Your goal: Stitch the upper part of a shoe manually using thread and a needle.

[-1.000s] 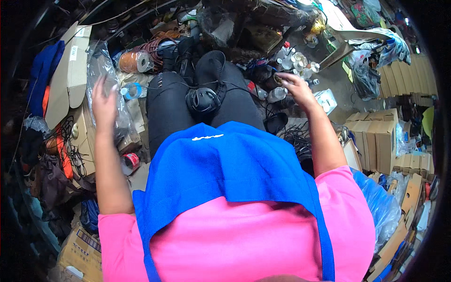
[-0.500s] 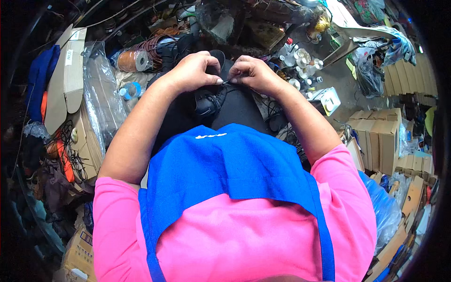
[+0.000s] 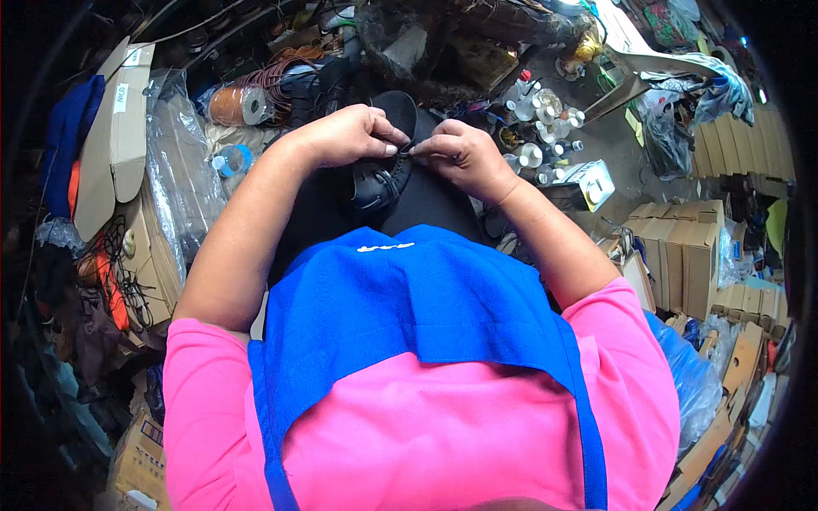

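A black shoe (image 3: pixel 375 189) rests on my dark-clad lap, with lacing along its side. A smooth, rounded black part (image 3: pixel 397 109) rises beyond my fingers. My left hand (image 3: pixel 362 136) pinches thumb against fingers just above the shoe. Facing it, my right hand (image 3: pixel 456 153) is also closed in a pinch. The fingertips of both hands nearly meet over a thin dark lace; its exact path between them is too small to follow.
At the left are a spool (image 3: pixel 239 106), a clear bottle (image 3: pixel 232 160) and cardboard pieces (image 3: pixel 129 128). Several small bottles (image 3: pixel 545 115) stand on the right beside a tin (image 3: pixel 588 185). Cardboard boxes (image 3: pixel 677 255) lie farther right. A blue apron (image 3: pixel 409 298) covers my front.
My hands have come down slightly toward me and my right fingers have spread a little from a tighter curl. More of the rounded black part shows beyond them.
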